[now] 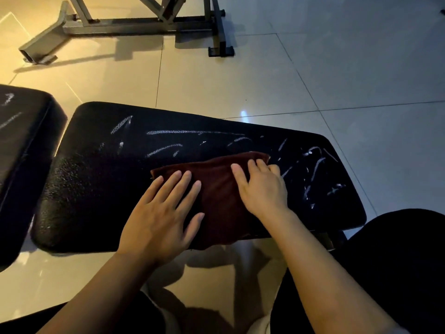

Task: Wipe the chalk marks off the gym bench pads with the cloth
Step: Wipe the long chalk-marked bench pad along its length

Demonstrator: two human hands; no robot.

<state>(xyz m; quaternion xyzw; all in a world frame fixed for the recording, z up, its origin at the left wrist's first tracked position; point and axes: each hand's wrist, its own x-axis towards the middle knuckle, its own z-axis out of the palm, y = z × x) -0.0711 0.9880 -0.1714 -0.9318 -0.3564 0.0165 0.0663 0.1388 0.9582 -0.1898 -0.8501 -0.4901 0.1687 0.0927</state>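
A black bench pad (96, 179) lies across the middle of the view, streaked with white chalk marks (183, 133) along its far side and its right end. A dark red cloth (216, 189) lies folded on the pad's near half. My left hand (163, 213) rests flat on the cloth's left edge with fingers spread. My right hand (262, 186) lies on the cloth's right part, its fingers bent over the far right corner. A second black pad (21, 145) at the left carries faint chalk marks too.
A grey metal equipment frame (134, 22) stands on the tiled floor (313, 68) beyond the bench. My dark-clothed knee (397, 261) is at the lower right, close to the pad's near right corner.
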